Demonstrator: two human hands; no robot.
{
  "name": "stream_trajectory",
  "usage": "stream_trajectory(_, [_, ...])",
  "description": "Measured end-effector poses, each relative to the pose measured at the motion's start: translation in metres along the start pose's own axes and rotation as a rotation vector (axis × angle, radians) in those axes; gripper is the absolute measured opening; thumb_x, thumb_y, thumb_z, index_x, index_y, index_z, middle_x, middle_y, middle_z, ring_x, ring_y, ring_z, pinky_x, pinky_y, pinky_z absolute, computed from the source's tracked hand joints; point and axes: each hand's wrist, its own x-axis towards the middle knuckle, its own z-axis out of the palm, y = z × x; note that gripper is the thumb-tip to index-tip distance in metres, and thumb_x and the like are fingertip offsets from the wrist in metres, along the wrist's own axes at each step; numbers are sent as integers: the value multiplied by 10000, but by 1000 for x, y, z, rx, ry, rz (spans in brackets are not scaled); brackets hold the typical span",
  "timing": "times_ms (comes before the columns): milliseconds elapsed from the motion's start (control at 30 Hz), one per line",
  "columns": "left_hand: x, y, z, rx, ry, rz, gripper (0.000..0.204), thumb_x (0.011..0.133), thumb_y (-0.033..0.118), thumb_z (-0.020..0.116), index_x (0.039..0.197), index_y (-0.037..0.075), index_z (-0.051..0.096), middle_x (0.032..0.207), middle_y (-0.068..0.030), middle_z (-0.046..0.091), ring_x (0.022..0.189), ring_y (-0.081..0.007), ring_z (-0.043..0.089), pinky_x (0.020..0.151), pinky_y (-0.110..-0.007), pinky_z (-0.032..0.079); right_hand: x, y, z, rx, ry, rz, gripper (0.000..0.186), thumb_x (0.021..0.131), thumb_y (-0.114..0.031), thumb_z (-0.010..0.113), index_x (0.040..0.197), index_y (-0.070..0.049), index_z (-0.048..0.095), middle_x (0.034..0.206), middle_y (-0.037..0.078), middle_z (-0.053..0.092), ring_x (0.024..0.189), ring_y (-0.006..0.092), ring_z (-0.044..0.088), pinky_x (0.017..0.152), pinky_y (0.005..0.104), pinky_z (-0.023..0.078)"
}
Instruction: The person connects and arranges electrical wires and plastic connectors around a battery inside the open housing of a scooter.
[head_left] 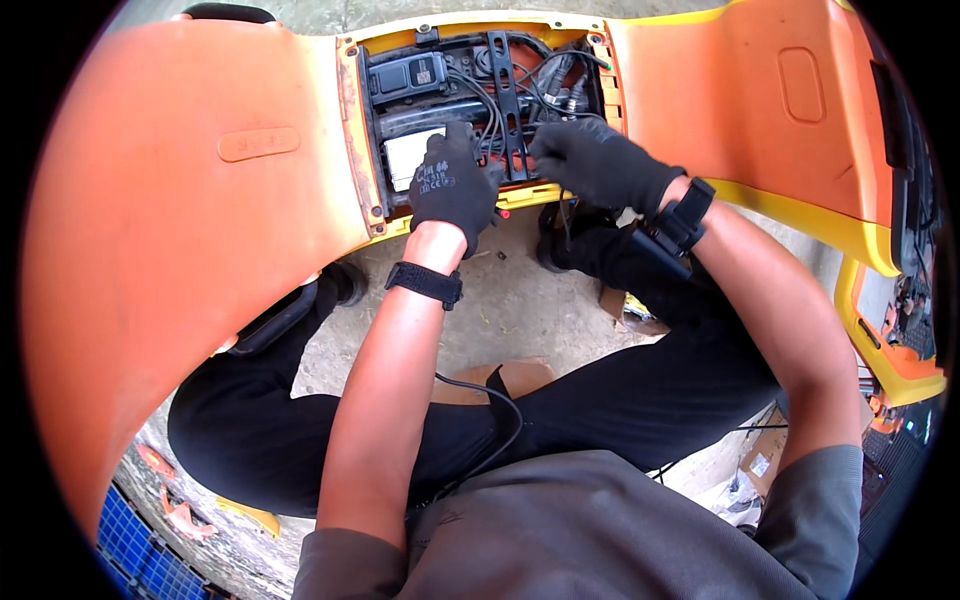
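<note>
Both my hands wear black work gloves and work at an open compartment [355, 130] in an orange vehicle body. My left hand [450, 187] is over its near left part, fingers curled beside a box with a white label [407, 155]. What those fingers hold is hidden. To the right, my right hand [605, 165] is closed in a pinch near the black perforated bracket [508, 100]; what it pinches is too small to name. Black cables [490, 105] run between the hands. At the compartment's far left sits a black rectangular module [408, 78].
Large orange panels flank the compartment, one on the left [190, 200] and one on the right [720, 100]. My legs straddle the concrete floor [480, 310], where cardboard [510, 378] lies. A blue crate [150, 545] stands at lower left, and a yellow-orange frame [880, 350] at right.
</note>
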Motion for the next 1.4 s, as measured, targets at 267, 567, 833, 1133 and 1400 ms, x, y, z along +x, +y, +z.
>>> stream_trajectory(267, [10, -24, 0, -429, -218, -91, 235, 838, 118, 716, 998, -13, 605, 818, -133, 692, 674, -224, 671, 635, -337, 533, -13, -59, 32, -128, -167, 60, 361, 842, -231, 716, 1099, -43, 547, 862, 199, 663, 885, 389, 663, 752, 452, 525])
stream_trajectory(567, [9, -10, -7, -400, -181, -165, 232, 842, 176, 726, 943, -15, 641, 847, -108, 713, 750, -175, 672, 695, -326, 529, -1, -19, 22, 13, -46, 24, 147, 861, -193, 619, 851, -52, 659, 898, 171, 680, 844, 376, 663, 777, 467, 519])
stream_trajectory(833, [-11, 17, 4, -71, -82, -48, 436, 789, 173, 755, 1096, -45, 535, 1015, -268, 659, 967, -418, 652, 835, -453, 512, 29, -16, 14, -56, 114, 283, 247, 917, -235, 645, 995, -6, 596, 904, 193, 673, 875, 367, 661, 754, 432, 510])
stream_trajectory(1133, [-21, 13, 23, -479, -227, -129, 215, 898, 114, 598, 1064, -22, 606, 926, -173, 706, 803, -291, 701, 705, -392, 544, 32, -39, 22, -23, -90, 537, 399, 911, -334, 637, 1058, 28, 556, 967, 266, 659, 968, 386, 660, 831, 434, 512])
stream_trajectory(1400, [-11, 9, -5, -1045, -500, -340, 294, 939, 93, 551, 1211, 32, 647, 955, -57, 699, 788, -128, 683, 701, -258, 567, 32, -7, 18, 49, -124, 414, 429, 882, -297, 680, 1104, 63, 603, 906, 196, 681, 849, 259, 693, 728, 366, 521])
